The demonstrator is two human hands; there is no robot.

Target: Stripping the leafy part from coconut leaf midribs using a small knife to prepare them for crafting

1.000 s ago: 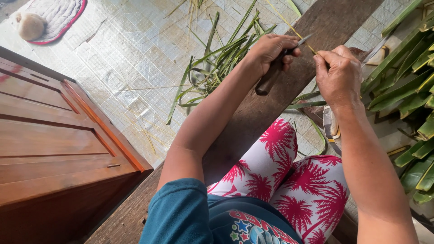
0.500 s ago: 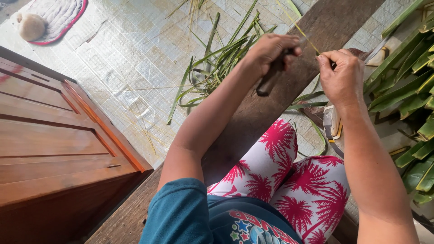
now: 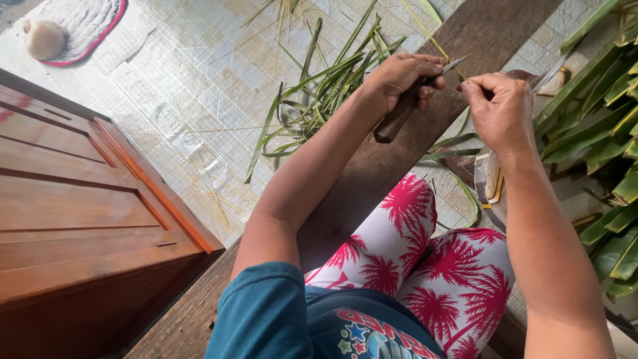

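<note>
— Sitting on what, nearest the camera?
— A dark wooden plank [image 3: 372,179], patterned legs [image 3: 425,259] across it.
— And the hands?
— The left hand [image 3: 399,76] is clenched around a knife [image 3: 409,100], blade tip up. The right hand [image 3: 498,110] pinches a thin yellow leaf rib [image 3: 432,38] against the blade.
— Beyond them?
— Green leaf strips [image 3: 319,93] on the tiled floor [image 3: 199,86].

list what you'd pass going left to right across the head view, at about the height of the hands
wooden cabinet → pile of green leaf strips → left hand gripping a knife → right hand pinching a thin midrib → stacked green leaves
</note>
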